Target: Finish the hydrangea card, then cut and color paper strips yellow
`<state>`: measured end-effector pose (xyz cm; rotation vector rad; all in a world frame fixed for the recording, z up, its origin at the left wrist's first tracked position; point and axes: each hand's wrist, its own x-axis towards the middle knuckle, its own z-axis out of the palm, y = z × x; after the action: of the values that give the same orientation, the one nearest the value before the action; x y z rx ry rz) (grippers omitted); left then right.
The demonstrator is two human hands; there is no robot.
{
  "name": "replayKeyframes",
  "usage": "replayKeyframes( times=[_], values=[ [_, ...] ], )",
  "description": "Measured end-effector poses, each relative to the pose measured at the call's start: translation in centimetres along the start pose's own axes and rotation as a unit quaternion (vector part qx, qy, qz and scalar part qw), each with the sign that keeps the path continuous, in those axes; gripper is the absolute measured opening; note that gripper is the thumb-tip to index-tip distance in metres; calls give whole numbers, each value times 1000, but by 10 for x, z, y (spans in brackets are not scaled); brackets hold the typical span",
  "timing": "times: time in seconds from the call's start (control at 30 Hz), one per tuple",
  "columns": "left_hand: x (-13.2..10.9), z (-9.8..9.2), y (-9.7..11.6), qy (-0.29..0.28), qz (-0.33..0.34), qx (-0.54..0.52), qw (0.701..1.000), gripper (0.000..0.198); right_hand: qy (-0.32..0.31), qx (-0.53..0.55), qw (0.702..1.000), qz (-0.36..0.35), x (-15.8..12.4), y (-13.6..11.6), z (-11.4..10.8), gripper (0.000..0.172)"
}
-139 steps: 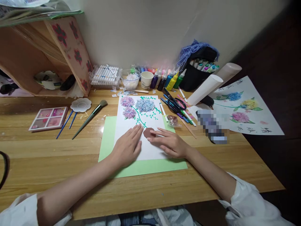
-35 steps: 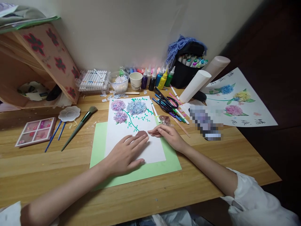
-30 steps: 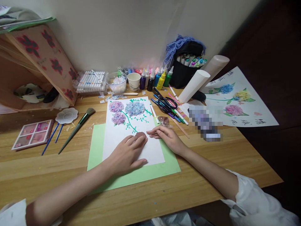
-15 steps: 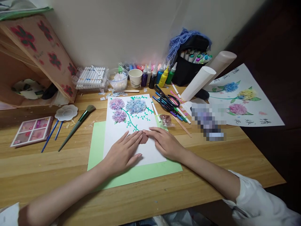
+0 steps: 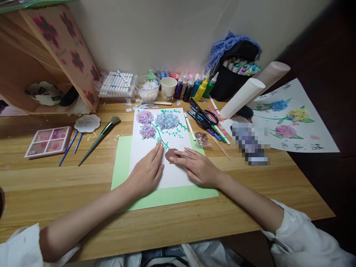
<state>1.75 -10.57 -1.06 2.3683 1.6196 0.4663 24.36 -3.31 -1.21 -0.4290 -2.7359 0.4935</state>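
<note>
soft, muted light (right edge near-black)

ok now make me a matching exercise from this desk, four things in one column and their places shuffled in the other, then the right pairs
Things
1. flat, roundish brown piece
2. black scissors
3. green-handled brush
4. white paper cup

Places
A. just right of the white flower-shaped palette
B. on the white paper sheet, under fingers of the right hand
C. between the clear plastic bowl and a purple bottle
D. lying over coloured pens

Pairs: 1-B, 2-D, 3-A, 4-C
</note>
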Motion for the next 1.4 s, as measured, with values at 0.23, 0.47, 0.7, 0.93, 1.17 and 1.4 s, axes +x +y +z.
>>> replayKeyframes(
  times=[0.23, 0.47, 0.7, 0.93, 1.17, 1.4],
  values=[
    [1, -1, 2, -12, -18, -9, 1000, 61, -20, -21, 997, -75, 0, -2, -2, 52],
    [0, 1, 2, 4, -8, -14, 1000, 62, -24, -53, 998, -36, 3, -4, 0, 51],
    [0, 3, 1, -2, -7, 0, 1000, 60, -36, 20, 998, 38, 8, -10, 0, 52],
    [0, 2, 2, 1, -10, -7, 1000, 61, 34, 97, 994, 33, 5, -13, 0, 45],
    [-1, 2, 2, 11, -4, -10, 1000, 60, 18, 32, 998, 44, 7, -17, 4, 49],
    [-1, 2, 2, 3, -10, -1, 1000, 60, 37, 31, 999, 9, 3, -17, 6, 47]
  ],
)
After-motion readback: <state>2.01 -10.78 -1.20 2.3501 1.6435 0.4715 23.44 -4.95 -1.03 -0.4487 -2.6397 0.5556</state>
